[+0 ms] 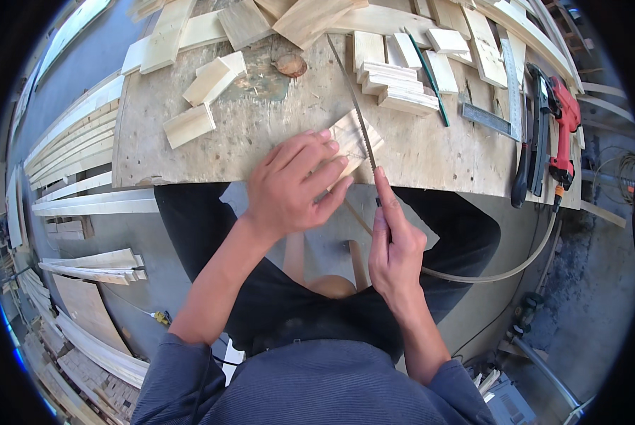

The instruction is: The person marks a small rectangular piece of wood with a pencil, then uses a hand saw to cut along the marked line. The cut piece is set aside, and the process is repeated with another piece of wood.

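Observation:
My left hand (293, 183) presses a small light wood block (347, 133) onto the workbench near its front edge, fingers curled over the block's left side. In my right hand (398, 248) is the dark handle of a handsaw, mostly hidden by the fingers, with the index finger stretched along it. The narrow toothed saw blade (351, 86) slants across the block and points away to the far left. Whether the teeth have cut into the wood cannot be made out.
The plywood workbench (144, 159) bears stacked cut blocks (402, 88), a green pencil (429, 78), a metal square (489, 120) and loose boards (165, 39). A red and black nail gun (562, 131) with a hose (523, 265) lies at the right. Planks (80, 134) are piled left.

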The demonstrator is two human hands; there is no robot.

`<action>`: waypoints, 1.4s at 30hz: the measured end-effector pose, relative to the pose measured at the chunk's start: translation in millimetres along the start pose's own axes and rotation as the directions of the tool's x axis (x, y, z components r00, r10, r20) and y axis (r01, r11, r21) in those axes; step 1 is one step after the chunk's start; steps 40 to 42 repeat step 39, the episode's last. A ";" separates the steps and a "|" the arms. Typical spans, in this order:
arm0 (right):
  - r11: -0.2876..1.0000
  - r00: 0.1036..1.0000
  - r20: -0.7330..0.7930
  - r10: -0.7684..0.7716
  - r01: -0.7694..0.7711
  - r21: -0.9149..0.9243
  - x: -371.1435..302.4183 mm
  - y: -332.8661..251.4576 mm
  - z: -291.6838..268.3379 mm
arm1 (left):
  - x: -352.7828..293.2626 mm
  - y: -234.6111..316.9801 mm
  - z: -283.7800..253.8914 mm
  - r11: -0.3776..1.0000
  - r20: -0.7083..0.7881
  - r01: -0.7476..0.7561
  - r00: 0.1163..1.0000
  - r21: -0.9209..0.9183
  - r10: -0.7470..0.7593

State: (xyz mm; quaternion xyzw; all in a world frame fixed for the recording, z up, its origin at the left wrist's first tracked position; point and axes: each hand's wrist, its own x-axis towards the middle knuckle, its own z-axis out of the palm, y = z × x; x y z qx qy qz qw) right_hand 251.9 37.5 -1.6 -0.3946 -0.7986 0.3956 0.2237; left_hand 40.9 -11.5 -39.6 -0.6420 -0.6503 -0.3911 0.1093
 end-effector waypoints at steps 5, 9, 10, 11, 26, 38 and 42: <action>0.999 0.999 0.011 0.035 -0.034 -0.020 7.3 -1.6 -3.6 | 5.8 4.1 0.5 0.999 0.030 0.036 0.999 -0.025 -0.035; 1.000 0.999 -0.035 -0.019 0.018 -0.024 6.8 3.2 -7.8 | 10.8 2.0 3.1 1.000 0.041 0.020 0.999 -0.023 -0.019; 0.998 0.997 -0.054 -0.050 0.048 -0.028 6.1 4.8 -9.4 | 14.2 3.6 4.2 0.999 0.042 0.040 0.998 -0.031 -0.039; 0.999 0.998 -0.056 -0.031 0.030 -0.024 5.5 6.0 -11.5 | 18.8 7.1 5.6 0.997 0.043 0.060 0.997 -0.039 -0.058; 0.997 1.000 0.018 0.022 -0.020 -0.073 15.3 15.1 -24.8 | 26.4 6.4 3.8 0.996 0.094 0.034 0.995 -0.088 -0.025; 0.997 1.000 -0.024 0.016 -0.018 -0.077 -1.6 19.0 -24.6 | 27.5 10.5 9.5 0.989 0.107 0.051 0.994 -0.140 -0.036; 0.996 1.000 -0.022 0.017 -0.019 -0.091 -1.2 21.9 -26.1 | 26.6 10.4 9.8 0.989 0.110 0.055 0.993 -0.136 -0.040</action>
